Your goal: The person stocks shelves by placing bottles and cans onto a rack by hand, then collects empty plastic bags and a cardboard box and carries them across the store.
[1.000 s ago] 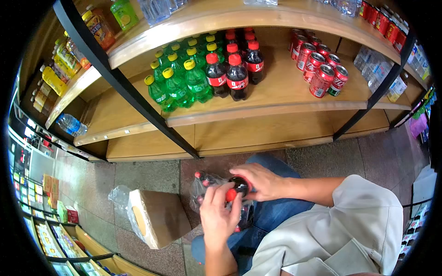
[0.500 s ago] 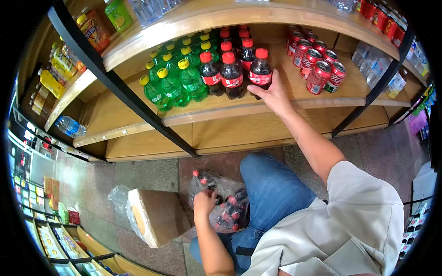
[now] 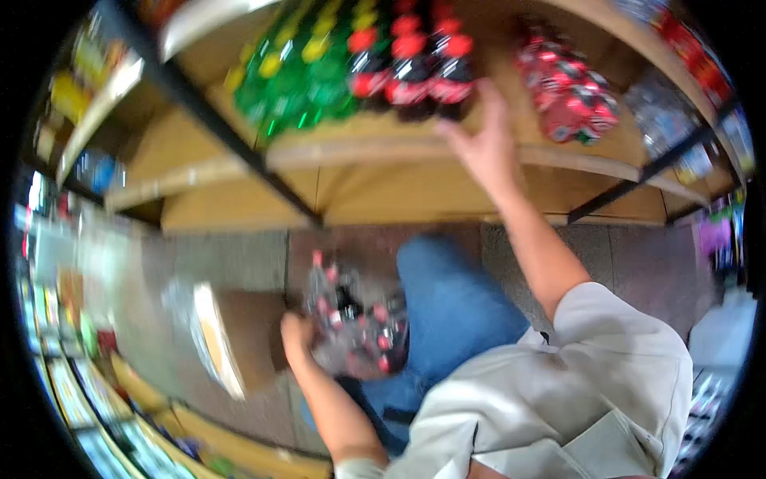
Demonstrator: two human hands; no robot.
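Note:
My right hand [image 3: 487, 148] is at the front of the shelf, thumb and fingers spread, just right of and below the front cola bottle [image 3: 453, 76]. It looks apart from the bottle, though motion blurs the picture. Red-capped cola bottles stand in rows beside green bottles [image 3: 291, 92] with yellow caps. Low on the left, my left hand [image 3: 297, 331] is closed at the left edge of a clear plastic bag [image 3: 359, 351]. Several more red-capped cola bottles [image 3: 347, 307] lie inside that bag, on the floor by my knee.
A cardboard box [image 3: 251, 335] stands on the floor left of the bag. Red cans [image 3: 570, 92] are grouped on the shelf to the right, with clear bottles [image 3: 662, 112] beyond. Black shelf posts [image 3: 207, 120] slant across the front.
My right hand has opened and drawn back from the front cola bottle, which stays on the shelf. My left hand has moved left from the bottles to the bag's edge. The view has shifted.

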